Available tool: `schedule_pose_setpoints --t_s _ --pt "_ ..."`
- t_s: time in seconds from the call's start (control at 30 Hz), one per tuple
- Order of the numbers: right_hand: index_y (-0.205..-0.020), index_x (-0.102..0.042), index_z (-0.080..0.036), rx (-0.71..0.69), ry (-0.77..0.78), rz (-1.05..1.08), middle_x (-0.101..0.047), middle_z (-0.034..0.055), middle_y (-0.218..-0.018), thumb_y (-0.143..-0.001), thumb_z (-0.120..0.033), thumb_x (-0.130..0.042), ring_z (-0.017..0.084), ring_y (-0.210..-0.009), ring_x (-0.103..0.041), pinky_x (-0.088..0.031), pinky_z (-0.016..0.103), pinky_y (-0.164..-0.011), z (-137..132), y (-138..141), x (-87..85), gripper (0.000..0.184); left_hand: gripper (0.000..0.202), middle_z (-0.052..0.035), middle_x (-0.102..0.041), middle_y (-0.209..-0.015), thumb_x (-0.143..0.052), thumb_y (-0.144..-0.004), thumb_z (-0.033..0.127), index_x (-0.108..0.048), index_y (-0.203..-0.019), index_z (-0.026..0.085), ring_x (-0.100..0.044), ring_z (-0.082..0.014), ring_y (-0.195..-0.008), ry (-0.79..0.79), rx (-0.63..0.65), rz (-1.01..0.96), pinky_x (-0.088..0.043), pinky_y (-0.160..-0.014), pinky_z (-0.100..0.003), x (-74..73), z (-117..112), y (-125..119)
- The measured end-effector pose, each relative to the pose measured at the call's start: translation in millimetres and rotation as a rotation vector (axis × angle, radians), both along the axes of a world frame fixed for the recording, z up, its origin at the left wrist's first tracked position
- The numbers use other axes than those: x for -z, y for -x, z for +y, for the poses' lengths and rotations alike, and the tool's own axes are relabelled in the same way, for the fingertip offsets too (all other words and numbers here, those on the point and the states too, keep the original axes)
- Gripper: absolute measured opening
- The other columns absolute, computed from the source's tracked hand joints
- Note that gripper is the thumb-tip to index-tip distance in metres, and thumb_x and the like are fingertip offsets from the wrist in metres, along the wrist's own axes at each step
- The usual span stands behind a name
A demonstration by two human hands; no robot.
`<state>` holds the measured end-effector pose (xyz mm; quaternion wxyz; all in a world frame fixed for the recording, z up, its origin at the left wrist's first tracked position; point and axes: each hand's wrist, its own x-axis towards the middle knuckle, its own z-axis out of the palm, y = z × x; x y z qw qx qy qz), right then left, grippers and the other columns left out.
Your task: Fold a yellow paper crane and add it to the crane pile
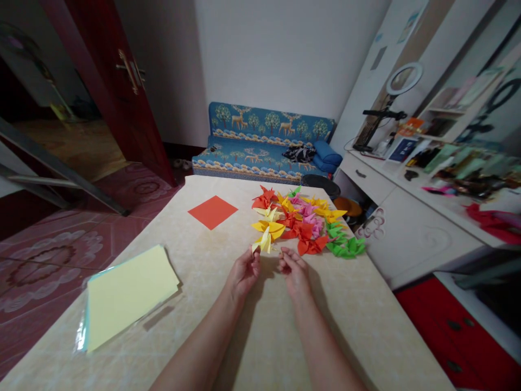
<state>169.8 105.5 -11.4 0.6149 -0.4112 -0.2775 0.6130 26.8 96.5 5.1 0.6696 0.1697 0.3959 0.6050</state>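
My left hand (245, 271) pinches a pale yellow folded paper crane (262, 240) at its lower end, holding it up just above the table. My right hand (293, 269) sits a little to the right, its fingers curled together with nothing visible in them, close to the crane but apart from it. Just beyond both hands lies a pile of folded paper cranes (306, 220) in red, yellow, pink, orange and green.
A red paper square (213, 211) lies flat further back on the beige table (228, 331). A stack of pale yellow sheets (127, 293) rests near the table's left edge. A white cabinet (407, 228) stands at the right, a blue sofa (260, 146) behind.
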Motion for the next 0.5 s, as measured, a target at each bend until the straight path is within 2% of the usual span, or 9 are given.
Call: schedule_pose_setpoints --t_s 0.13,0.23,0.33,0.5 --pt "-0.084 -0.065 -0.016 0.064 -0.084 -0.208 -0.061 -0.0017 -0.063 -0.062 -0.03 -0.07 0.007 -0.048 -0.05 -0.041 0.019 -0.047 15 -14 -0.9 0.026 0.027 0.0021 -0.051 -0.048 -0.069 -0.07 0.034 -0.06 -0.06 0.01 -0.038 -0.0035 -0.039 -0.093 -0.004 0.311 -0.026 -0.037 -0.015 5.0 12 5" --pt "-0.08 -0.066 -0.016 0.098 -0.126 -0.376 -0.059 -0.0021 -0.058 -0.063 -0.03 -0.066 0.009 -0.048 -0.049 -0.039 0.02 -0.046 26 -22 3.9 0.022 0.026 0.0035 -0.049 -0.045 -0.072 -0.063 0.033 -0.061 -0.055 0.011 -0.036 -0.0044 -0.042 -0.142 -0.066 0.564 -0.024 -0.041 -0.016 10.3 21 11" --pt "-0.077 -0.066 -0.016 0.137 -0.146 -0.531 -0.059 -0.0007 -0.059 -0.065 -0.027 -0.061 0.012 -0.05 -0.051 -0.038 0.022 -0.046 35 -25 13.9 0.018 0.021 0.0015 -0.055 -0.05 -0.07 -0.063 0.032 -0.065 -0.059 0.012 -0.042 -0.0075 -0.047 -0.176 -0.105 0.77 -0.027 -0.045 -0.019 17.1 28 14" --pt "-0.077 -0.068 -0.018 0.172 -0.161 -0.739 -0.065 0.0028 -0.066 -0.067 -0.024 -0.054 0.018 -0.06 -0.057 -0.043 0.026 -0.054 43 -23 27.8 0.018 0.014 0.0024 -0.056 -0.052 -0.064 -0.066 0.028 -0.068 -0.07 0.015 -0.043 -0.0099 -0.049 -0.223 -0.163 0.995 -0.029 -0.049 -0.021 25.7 32 12"
